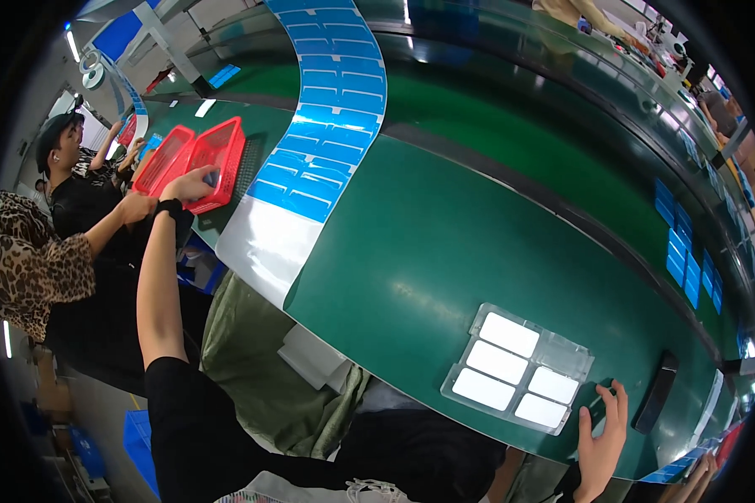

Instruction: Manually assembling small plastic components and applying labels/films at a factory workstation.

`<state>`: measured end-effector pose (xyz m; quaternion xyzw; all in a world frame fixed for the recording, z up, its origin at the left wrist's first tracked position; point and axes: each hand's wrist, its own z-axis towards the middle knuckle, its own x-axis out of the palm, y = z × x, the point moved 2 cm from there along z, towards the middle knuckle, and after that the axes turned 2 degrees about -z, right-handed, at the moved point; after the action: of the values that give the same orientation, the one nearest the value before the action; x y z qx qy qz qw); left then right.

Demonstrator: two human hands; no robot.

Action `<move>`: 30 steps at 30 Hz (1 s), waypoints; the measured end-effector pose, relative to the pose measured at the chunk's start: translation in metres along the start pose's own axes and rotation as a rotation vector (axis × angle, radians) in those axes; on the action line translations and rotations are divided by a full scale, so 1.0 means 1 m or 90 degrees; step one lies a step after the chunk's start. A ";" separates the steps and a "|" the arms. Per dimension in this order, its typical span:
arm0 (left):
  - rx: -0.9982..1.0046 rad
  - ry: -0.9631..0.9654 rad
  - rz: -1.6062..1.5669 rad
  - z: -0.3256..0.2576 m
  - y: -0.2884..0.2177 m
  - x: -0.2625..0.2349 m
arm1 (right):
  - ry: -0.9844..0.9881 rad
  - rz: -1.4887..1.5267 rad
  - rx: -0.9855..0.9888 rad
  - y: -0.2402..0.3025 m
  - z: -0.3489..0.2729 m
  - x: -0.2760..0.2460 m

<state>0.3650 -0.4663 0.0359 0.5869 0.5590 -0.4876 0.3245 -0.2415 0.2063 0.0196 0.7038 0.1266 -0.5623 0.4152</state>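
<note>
My left hand (191,185) reaches out to the far left, into a red plastic basket (230,138). Its fingers are bent around a small greyish piece that is too blurred to name. Close to the table's front edge on the right, my right hand (602,436) has its fingers apart and holds nothing. Just left of that hand lies a clear plastic tray (567,352) with several white rectangular pieces (497,362) in its compartments. The tray's far right compartment has no white piece in it.
A strip of blue film pieces on white backing (331,109) curves across the green table (411,243). A black oblong object (655,392) lies right of my right hand. Blue pieces (684,251) lie on the conveyor beyond. A co-worker's hand (136,206) is beside my left wrist.
</note>
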 end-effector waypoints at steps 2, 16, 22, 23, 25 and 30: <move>-0.008 -0.054 -0.061 -0.004 0.005 0.014 | -0.002 -0.003 -0.005 -0.002 -0.001 0.000; -0.129 -0.048 0.030 -0.007 0.009 0.027 | 0.003 -0.010 -0.019 -0.001 -0.001 0.001; -0.249 0.016 0.049 -0.039 -0.049 0.012 | 0.013 -0.008 -0.025 0.000 0.000 -0.001; -0.241 0.040 0.036 -0.043 -0.053 0.011 | 0.013 -0.005 -0.025 -0.001 0.001 -0.001; -0.238 0.046 0.057 -0.058 -0.080 0.008 | 0.012 -0.009 -0.021 -0.003 0.000 -0.001; -0.257 -0.005 0.040 -0.075 -0.109 0.004 | 0.018 -0.006 -0.031 -0.001 0.003 -0.001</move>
<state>0.2741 -0.3780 0.0736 0.5251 0.6253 -0.3576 0.4532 -0.2443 0.2052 0.0200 0.7009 0.1499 -0.5509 0.4275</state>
